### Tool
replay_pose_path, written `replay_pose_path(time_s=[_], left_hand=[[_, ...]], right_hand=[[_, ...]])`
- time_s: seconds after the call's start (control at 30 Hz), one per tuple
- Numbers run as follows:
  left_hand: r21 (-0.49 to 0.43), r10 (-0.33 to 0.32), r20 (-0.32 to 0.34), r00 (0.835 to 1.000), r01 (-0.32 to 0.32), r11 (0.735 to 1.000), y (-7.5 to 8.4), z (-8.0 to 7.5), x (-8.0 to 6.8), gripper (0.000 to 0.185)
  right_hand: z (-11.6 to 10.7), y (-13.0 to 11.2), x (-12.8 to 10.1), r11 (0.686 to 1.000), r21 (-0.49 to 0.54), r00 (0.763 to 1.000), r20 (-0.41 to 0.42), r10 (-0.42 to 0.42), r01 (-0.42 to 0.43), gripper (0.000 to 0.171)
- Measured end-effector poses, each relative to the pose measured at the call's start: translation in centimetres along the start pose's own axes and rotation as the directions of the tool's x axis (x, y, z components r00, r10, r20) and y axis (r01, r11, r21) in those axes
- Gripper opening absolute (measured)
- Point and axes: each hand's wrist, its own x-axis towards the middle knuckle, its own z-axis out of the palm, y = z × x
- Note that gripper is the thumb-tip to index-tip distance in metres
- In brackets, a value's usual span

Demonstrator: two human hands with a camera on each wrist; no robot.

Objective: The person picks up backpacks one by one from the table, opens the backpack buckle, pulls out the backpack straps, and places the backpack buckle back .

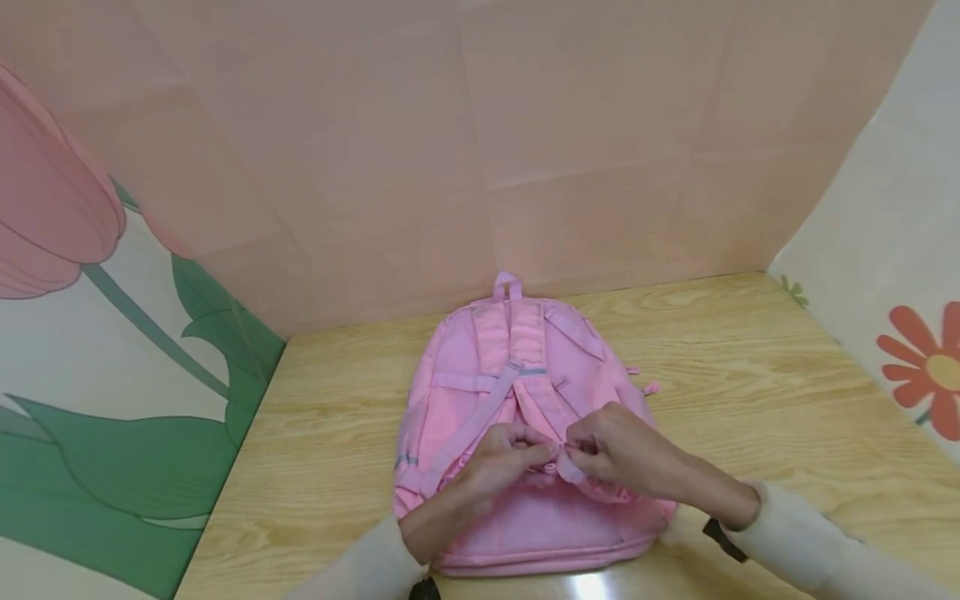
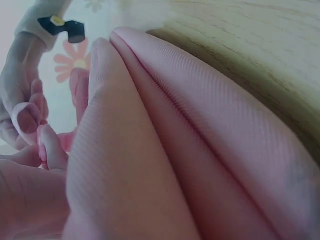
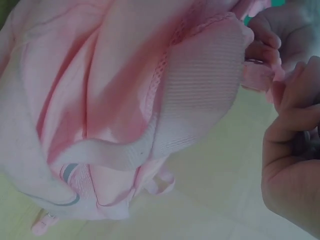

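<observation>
A pink backpack lies on the table with its shoulder straps facing up and its top handle away from me. Over its lower half my left hand pinches a small pink strap piece, which looks like a buckle. Close against those fingertips, my right hand grips the pink webbing between thumb and curled fingers. The left wrist view has both hands meeting at its left edge, partly beside the bag's folded fabric. Fingers hide most of the small piece.
The wood-grain table extends on both sides of the bag. Behind it stands a plain pinkish wall covering. Side panels carry a printed tulip on the left and a red flower on the right. Zipper pulls stick out at the bag's right side.
</observation>
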Motion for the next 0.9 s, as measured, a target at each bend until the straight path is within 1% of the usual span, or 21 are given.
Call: replay_pose_path(time_s=[0.13, 0.3, 0.37, 0.43, 0.5, 0.57, 0.63, 0.73, 0.8, 0.9], left_hand=[[-0.019, -0.005, -0.005, 1.0, 0.005, 1.0, -0.1, -0.1, 0.1, 0.011], [-0.063, -0.02, 0.002, 1.0, 0.02, 0.998, 0.0, -0.1, 0.0, 0.009], [-0.079, -0.026, 0.005, 1.0, 0.027, 0.996, 0.1, -0.1, 0.0, 0.008], [-0.092, -0.031, 0.003, 1.0, 0.032, 0.995, 0.1, 0.0, -0.1, 0.008], [-0.08, -0.024, -0.004, 1.0, 0.023, 0.997, 0.1, 0.0, 0.0, 0.008], [-0.06, -0.011, -0.01, 1.0, 0.011, 0.998, 0.0, 0.0, 0.0, 0.009], [-0.036, 0.008, -0.013, 1.0, -0.008, 0.999, -0.2, 0.1, 0.0, 0.011], [-0.003, 0.042, -0.005, 0.999, -0.042, 0.999, -0.4, 0.2, 0.0, 0.013], [0.021, 0.067, 0.003, 0.998, -0.068, 0.997, -0.5, 0.3, 0.0, 0.015], [0.059, 0.097, 0.008, 0.995, -0.097, 0.994, -0.6, 0.4, -0.1, 0.015]], right_hand=[[0.3, 0.1, 0.0, 0.995, -0.072, 0.996, -0.049, -0.074, 0.071, 0.04], [0.5, 0.1, -0.1, 0.975, -0.169, 0.977, -0.129, -0.169, 0.146, 0.038], [0.5, 0.0, -0.1, 0.97, -0.192, 0.973, -0.144, -0.18, 0.151, 0.038], [0.4, -0.2, -0.1, 0.97, -0.202, 0.976, -0.138, -0.167, 0.137, 0.037], [0.2, -0.4, -0.2, 0.975, -0.203, 0.988, -0.106, -0.113, 0.09, 0.037], [-0.2, -0.6, -0.1, 0.981, -0.192, 0.998, -0.051, -0.03, 0.02, 0.036], [-0.7, -0.7, -0.1, 0.984, -0.169, 0.998, 0.021, 0.054, -0.049, 0.035], [-1.2, -0.7, 0.0, 0.986, -0.113, 0.982, 0.134, 0.137, -0.122, 0.034], [-1.3, -0.6, 0.1, 0.986, -0.056, 0.965, 0.204, 0.167, -0.159, 0.035], [-1.4, -0.4, 0.2, 0.978, 0.003, 0.939, 0.28, 0.201, -0.21, 0.037]])
